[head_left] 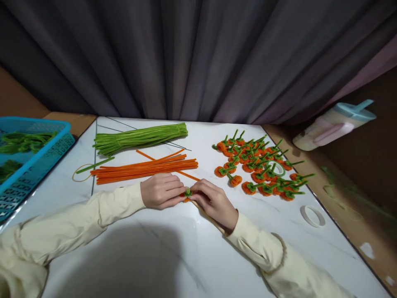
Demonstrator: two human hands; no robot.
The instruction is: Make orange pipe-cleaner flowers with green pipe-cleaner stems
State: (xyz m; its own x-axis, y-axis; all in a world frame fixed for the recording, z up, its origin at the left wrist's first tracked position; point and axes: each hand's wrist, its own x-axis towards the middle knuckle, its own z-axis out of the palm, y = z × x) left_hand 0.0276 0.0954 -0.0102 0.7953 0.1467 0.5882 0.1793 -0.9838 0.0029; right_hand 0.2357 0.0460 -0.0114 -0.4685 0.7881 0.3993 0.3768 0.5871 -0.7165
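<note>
Left of the orange stem bundle [145,170], a blue basket [40,166] holds green pieces [27,142]. Behind the bundle lies a thick green sheaf [139,138]. In front of its right end, the left hand [163,190] pinches a small orange-and-green piece [187,193] over the worktop [223,265]; the right hand [215,203] pinches its other side. Right of the bundle cluster orange pieces with green stalks [258,177]; farther right are a white ring [321,220] and a tumbler [336,124].
</note>
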